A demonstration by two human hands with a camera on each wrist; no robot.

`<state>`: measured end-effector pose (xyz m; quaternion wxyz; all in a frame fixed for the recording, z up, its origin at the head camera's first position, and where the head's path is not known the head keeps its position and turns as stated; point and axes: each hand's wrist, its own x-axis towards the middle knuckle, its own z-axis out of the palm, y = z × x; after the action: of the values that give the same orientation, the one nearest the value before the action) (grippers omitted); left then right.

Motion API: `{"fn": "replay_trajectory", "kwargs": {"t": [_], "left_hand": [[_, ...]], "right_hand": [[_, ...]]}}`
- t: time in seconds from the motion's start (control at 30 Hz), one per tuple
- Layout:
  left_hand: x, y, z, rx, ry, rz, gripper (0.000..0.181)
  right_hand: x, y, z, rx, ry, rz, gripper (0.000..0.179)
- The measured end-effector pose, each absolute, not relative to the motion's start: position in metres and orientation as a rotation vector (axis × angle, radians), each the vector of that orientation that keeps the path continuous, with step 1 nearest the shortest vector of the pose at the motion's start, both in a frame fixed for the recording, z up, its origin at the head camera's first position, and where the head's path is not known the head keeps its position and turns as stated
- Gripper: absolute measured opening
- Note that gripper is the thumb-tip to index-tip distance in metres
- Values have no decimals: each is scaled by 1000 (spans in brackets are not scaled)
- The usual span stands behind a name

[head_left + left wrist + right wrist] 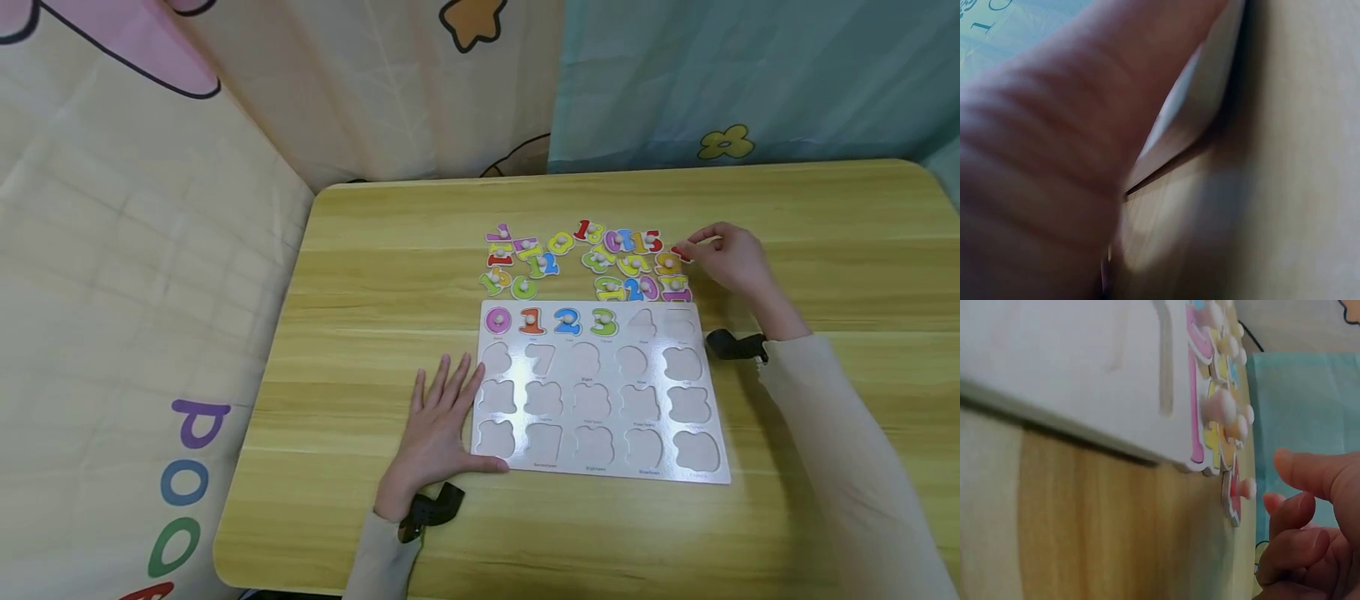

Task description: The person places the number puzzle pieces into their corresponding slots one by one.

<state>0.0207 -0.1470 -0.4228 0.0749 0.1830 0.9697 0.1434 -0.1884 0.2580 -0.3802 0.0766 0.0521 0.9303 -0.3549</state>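
Left hand first on my feed: fingers straight, spread, gripping nothing, thumb on the board's near left corner; I judge this steadies it

Board flat on the table; top row seats 0, 1, 2, 3, other recesses unfilled

Past its far edge, loose pieces in two clusters, knobs up, probably for pinching

Red piece on the table at the right cluster's end

Right hand beside it: thumb and forefinger parted, other fingers curled; I see no grip on the knob
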Motion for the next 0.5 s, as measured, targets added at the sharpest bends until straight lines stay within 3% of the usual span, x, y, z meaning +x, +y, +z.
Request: {"fn": "replay_trajectory", "kwargs": {"t": [0.5], "left_hand": [[20,-147,-424,546,2908,450,132]], "right_hand": [[-199,261,-393,218,2765,-943,53]]}}
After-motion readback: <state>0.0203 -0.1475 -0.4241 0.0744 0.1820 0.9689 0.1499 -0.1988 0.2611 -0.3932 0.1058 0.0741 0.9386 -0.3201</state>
